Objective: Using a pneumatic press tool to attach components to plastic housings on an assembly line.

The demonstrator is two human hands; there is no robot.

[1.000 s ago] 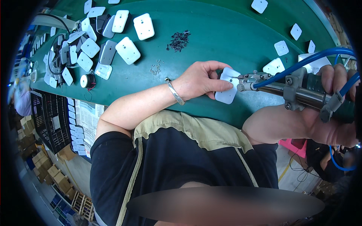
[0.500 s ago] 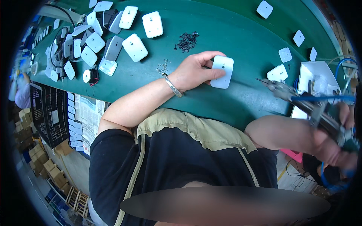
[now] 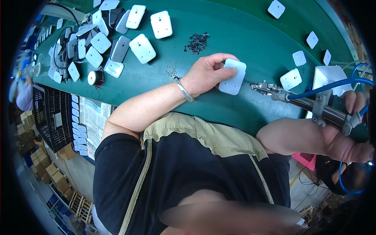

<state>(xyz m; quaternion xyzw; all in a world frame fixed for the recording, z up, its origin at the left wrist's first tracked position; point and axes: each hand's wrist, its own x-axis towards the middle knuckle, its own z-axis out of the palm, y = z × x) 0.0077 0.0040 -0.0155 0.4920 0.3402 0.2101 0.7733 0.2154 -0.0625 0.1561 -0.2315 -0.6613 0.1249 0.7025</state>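
My left hand (image 3: 207, 73) grips a white rounded-corner plastic case (image 3: 234, 83) near the middle of the green bench, its thumb lying on the face with small holes. At the right, my right hand (image 3: 353, 102) is closed round a metal air screwdriver (image 3: 303, 105) with a blue hose. The driver's tip points left, a short gap away from the case. Part of the right hand is hidden behind the tool. Beyond the left hand lies a pile of black screws (image 3: 197, 43). Small silver screws (image 3: 171, 69) are scattered beside the left wrist.
Many white and grey cases (image 3: 101, 42) crowd the left of the bench, with a round white-topped part (image 3: 95, 78) on red wires nearby. Several more white cases (image 3: 291, 79) and a white box (image 3: 328, 77) are at the right. A black crate (image 3: 51, 117) stands left, below the bench.
The screwdriver has swung nearer to the case, its tip moving left. The left hand keeps hold of the case in nearly the same place.
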